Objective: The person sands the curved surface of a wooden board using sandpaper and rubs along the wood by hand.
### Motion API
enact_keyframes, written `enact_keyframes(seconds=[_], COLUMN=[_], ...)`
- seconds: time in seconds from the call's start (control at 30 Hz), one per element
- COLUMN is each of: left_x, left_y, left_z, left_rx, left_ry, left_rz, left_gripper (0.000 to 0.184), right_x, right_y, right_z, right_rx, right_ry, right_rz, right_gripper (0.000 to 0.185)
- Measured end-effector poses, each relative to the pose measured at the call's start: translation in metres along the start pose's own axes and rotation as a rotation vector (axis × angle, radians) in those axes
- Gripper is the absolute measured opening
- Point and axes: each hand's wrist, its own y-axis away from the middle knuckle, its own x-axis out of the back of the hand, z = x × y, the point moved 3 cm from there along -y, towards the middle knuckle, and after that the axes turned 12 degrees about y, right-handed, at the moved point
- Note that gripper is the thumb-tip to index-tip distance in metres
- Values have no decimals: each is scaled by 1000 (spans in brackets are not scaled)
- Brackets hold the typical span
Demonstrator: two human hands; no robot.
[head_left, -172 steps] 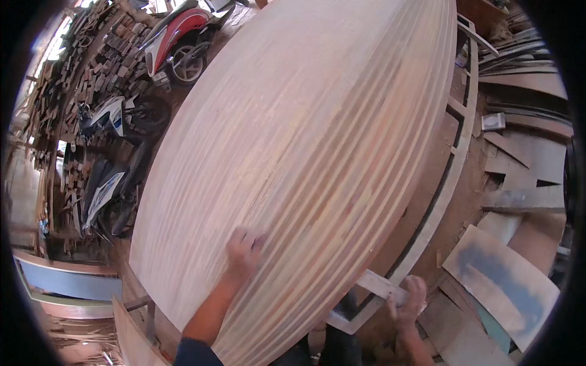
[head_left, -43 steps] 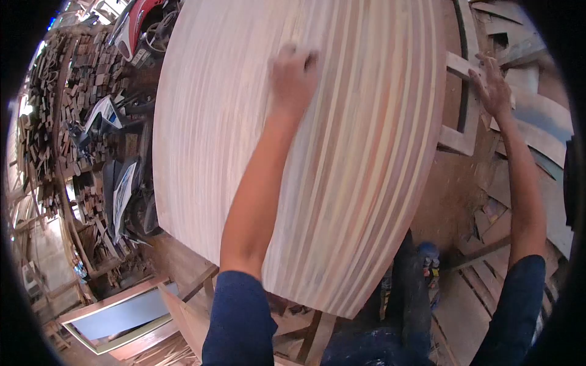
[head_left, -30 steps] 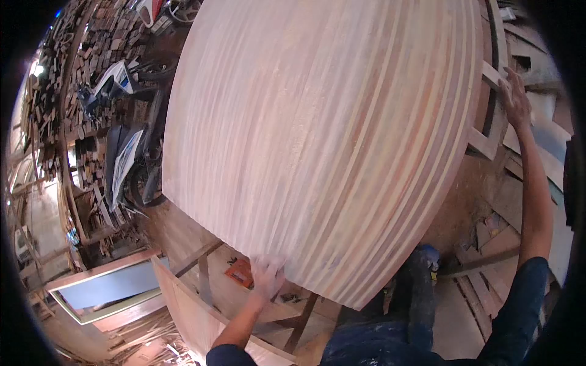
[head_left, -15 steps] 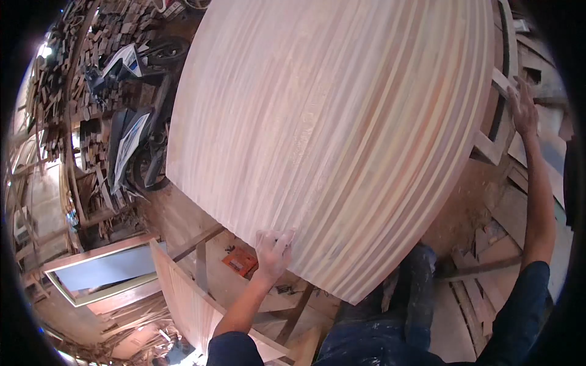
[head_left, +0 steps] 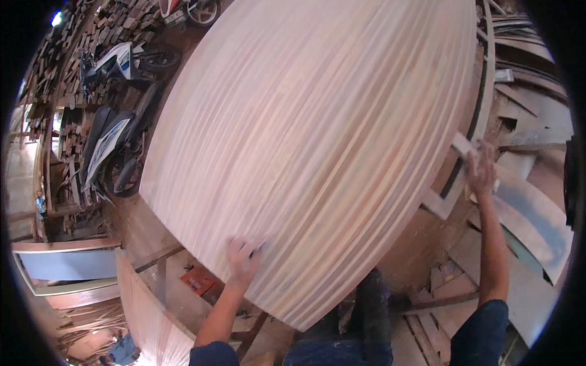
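Observation:
A large striped wooden panel (head_left: pixel 305 152), made of many pale and brown strips, fills the middle of the view. My left hand (head_left: pixel 242 259) rests on it just inside the near-left edge. Its fingers are curled, with a small dark shape at their tips that I cannot make out. To the right of the panel, my right hand (head_left: pixel 481 168) is at a wooden frame (head_left: pixel 436 204) that juts out from beneath the panel. The fingers there are stretched out, and a pale patch shows beside the palm, partly hidden.
Motorcycles (head_left: pixel 110 152) stand at the left by stacked wood offcuts (head_left: pixel 116 30). A framed panel (head_left: pixel 67 266) and an upright striped board (head_left: pixel 143 305) are at lower left. An orange packet (head_left: pixel 197 280) lies below the panel's edge. Boards (head_left: pixel 525 213) lean at right.
The view has turned, shifting the panel down and left. My left hand has slid from the panel's edge onto its top. My right hand stays near the frame's pale crosspiece.

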Motion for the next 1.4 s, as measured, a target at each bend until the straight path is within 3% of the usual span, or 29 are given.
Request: enact_keyframes(seconds=[0.07,0.13,0.2,0.3,0.43,0.47,0.53,0.6,0.67,0.73,0.83,0.9,1.0,1.1,1.13,1.17,1.27,1.33,1.4], left_x=[-10,-37,-82,-165,-247,-253,-255,-211,-178,-149,-175,-227,-290,-289,-285,-250,-204,-186,-214], left_y=[-22,-81,-167,-320,-485,-491,-477,-412,-335,-287,-340,-439,-569,-565,-537,-495,-366,-360,-408], left_z=[13,29,44,75,120,116,101,87,69,73,85,106,142,141,110,125,75,108,113], left_rx=[16,28,-72,-239,-294,-281,-193,-151,-123,87,6,-159,-186,-274,-167,-245,3,62,2], left_ry=[-5,-15,37,99,115,108,94,166,36,-58,-122,-93,36,15,-43,-22,-214,-182,-164], left_rz=[18,-13,13,111,248,270,114,25,48,-15,10,131,220,247,162,154,93,112,111], left_gripper=[30,25,20,9,13,13,16,17,15,13,12,13,19,19,14,12,15,17,17], right_x=[2,9,4,15,17,21,15,22,26,26,23,28,20,22,19,18,17,21,24], right_y=[-4,-4,-4,-10,-17,-17,-15,-17,-22,-27,-24,-29,-26,-26,-28,-24,-24,-28,-30], right_z=[-1,-6,-4,-8,-7,-8,0,-1,0,1,2,2,6,13,14,15,16,14,16], right_rx=[34,96,190,106,131,72,126,103,123,122,109,108,127,154,153,174,204,232,231], right_ry=[-55,-21,12,-59,-182,-195,-163,-221,-239,-251,-215,-254,-283,-355,-361,-358,-369,-361,-361], right_rz=[-72,38,145,21,-15,-90,-103,-138,-169,-201,-265,-259,-281,-285,-279,-277,-267,-251,-281], right_gripper=[52,50,49,51,54,55,56,57,56,56,57,56,64,62,62,61,61,61,62])
